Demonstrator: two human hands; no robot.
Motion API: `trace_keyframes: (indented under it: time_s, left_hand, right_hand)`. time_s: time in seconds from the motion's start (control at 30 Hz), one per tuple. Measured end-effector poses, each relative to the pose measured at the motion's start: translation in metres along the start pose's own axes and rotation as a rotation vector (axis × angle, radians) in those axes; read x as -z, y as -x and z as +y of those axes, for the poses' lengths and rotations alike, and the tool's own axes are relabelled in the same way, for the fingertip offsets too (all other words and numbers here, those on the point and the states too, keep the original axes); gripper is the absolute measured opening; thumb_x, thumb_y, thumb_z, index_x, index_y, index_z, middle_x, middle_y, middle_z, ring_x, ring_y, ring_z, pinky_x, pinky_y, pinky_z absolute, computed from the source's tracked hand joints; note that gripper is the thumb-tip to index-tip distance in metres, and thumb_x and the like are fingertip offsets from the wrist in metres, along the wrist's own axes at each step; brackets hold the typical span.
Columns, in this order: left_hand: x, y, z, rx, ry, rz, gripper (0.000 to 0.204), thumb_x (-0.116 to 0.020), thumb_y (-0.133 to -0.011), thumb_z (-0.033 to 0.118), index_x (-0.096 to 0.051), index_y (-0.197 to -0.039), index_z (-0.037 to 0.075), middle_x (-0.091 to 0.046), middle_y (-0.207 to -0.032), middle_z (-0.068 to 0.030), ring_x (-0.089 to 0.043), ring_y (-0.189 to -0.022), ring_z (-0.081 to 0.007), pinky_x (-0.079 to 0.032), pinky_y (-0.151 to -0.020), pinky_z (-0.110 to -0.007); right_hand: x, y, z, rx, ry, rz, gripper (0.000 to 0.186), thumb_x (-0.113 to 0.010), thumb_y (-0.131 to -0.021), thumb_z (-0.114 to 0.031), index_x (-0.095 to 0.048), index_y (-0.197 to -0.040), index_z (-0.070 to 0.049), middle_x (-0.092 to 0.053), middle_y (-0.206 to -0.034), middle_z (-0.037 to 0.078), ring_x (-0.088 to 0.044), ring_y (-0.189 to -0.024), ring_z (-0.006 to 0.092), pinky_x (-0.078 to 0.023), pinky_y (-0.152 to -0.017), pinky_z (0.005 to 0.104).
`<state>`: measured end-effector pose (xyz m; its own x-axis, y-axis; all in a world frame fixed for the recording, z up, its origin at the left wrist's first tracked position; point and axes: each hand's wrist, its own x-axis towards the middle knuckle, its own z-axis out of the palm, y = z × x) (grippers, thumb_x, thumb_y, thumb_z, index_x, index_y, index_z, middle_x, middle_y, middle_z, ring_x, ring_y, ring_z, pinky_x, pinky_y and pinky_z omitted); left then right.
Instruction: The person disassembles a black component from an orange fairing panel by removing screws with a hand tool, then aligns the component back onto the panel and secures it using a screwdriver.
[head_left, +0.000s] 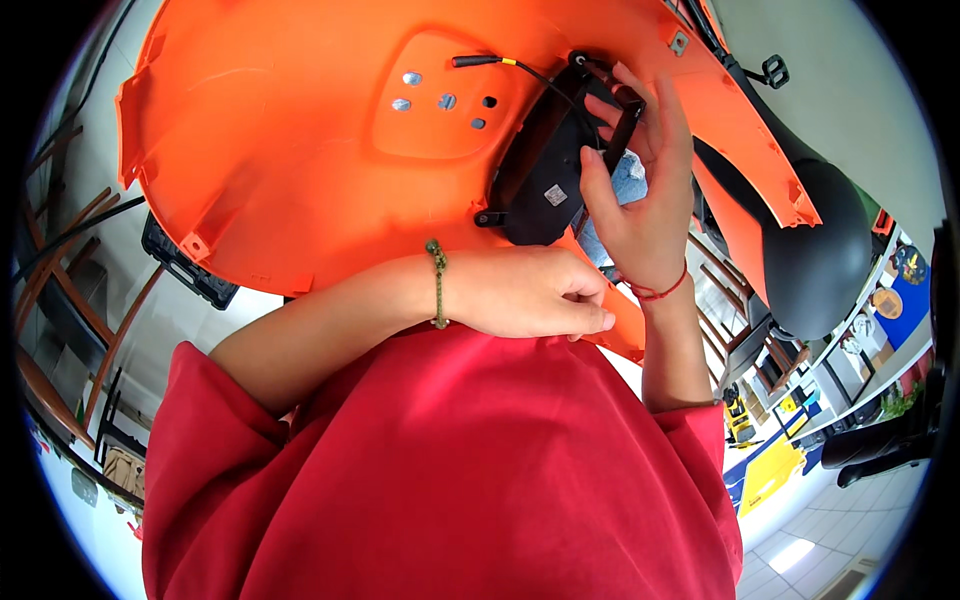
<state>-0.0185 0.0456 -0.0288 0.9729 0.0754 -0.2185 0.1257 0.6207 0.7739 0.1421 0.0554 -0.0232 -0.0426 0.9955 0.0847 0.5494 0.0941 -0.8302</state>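
Note:
A black plastic housing [545, 170] with a small white label sits against a large curved orange panel [290, 120]. A thin black cable leads from it to a plug [474, 61] lying over the panel. My right hand [650, 180], with a red string at the wrist, is at the housing's right side. Its thumb and some fingers curl about the black bracket [627, 125] there, while another finger stretches upward. My left hand [530, 290], wearing a green braided bracelet, is closed just below the housing. Its fingers curl under, so anything inside them is hidden.
Orange trim [755, 150] and a black rounded seat [820, 250] lie to the right, with a pedal [774, 71] beyond. Wooden chairs [75, 330] and a black plastic case [185, 265] stand at left. Shelves with assorted goods [880, 350] are at far right.

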Motion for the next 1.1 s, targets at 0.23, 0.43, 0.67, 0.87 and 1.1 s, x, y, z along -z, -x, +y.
trace_keyframes:
  time_s: [0.23,0.43,0.67,0.87,1.1]
  left_hand:
    - [0.003,-0.001,0.004,0.002,-0.009,0.113,0.032,-0.053,-0.099,0.028,-0.058,-0.08,0.003,-0.058,-0.072,-0.0009,-0.05,-0.067,-0.0066,-0.041,-0.061,-0.026]
    - [0.002,-0.001,-0.001,0.065,0.021,0.136,0.033,-0.053,-0.099,0.029,-0.058,-0.08,0.002,-0.057,-0.072,-0.0009,-0.05,-0.066,-0.0065,-0.041,-0.059,-0.026]
    - [0.001,-0.002,-0.001,0.026,0.0,0.134,0.033,-0.053,-0.098,0.029,-0.059,-0.081,0.001,-0.057,-0.072,-0.0019,-0.049,-0.065,-0.0079,-0.041,-0.059,-0.027]
    - [-0.003,-0.002,-0.01,-0.005,-0.019,0.154,0.033,-0.052,-0.097,0.028,-0.06,-0.082,-0.001,-0.056,-0.068,-0.0036,-0.049,-0.062,-0.0097,-0.041,-0.059,-0.03]
    - [-0.005,-0.006,-0.007,-0.012,-0.037,0.153,0.034,-0.053,-0.095,0.028,-0.058,-0.08,-0.002,-0.054,-0.066,-0.0059,-0.05,-0.062,-0.0124,-0.041,-0.058,-0.032]
  right_hand:
    - [0.028,-0.015,-0.008,0.191,0.63,-0.024,0.033,-0.066,-0.076,0.001,-0.067,-0.109,-0.006,-0.059,-0.099,0.008,-0.059,-0.083,0.0228,-0.05,-0.07,0.0313]
    - [0.022,-0.049,-0.031,0.331,0.901,-0.089,0.034,-0.063,-0.073,0.01,-0.073,-0.098,-0.011,-0.06,-0.097,0.004,-0.06,-0.091,0.0223,-0.05,-0.073,0.032]
    - [-0.003,-0.06,-0.043,0.486,0.699,-0.038,0.032,-0.061,-0.064,0.008,-0.062,-0.096,0.004,-0.057,-0.114,0.019,-0.057,-0.1,0.0376,-0.048,-0.086,0.0418]
    - [-0.008,-0.059,-0.042,0.482,0.468,-0.044,0.027,-0.059,-0.068,0.009,-0.062,-0.094,0.004,-0.058,-0.112,0.019,-0.058,-0.098,0.0375,-0.048,-0.085,0.0402]
    - [-0.015,-0.056,-0.034,0.395,0.257,0.117,0.021,-0.063,-0.075,0.005,-0.063,-0.095,0.002,-0.062,-0.103,0.016,-0.061,-0.093,0.0342,-0.05,-0.08,0.0367]
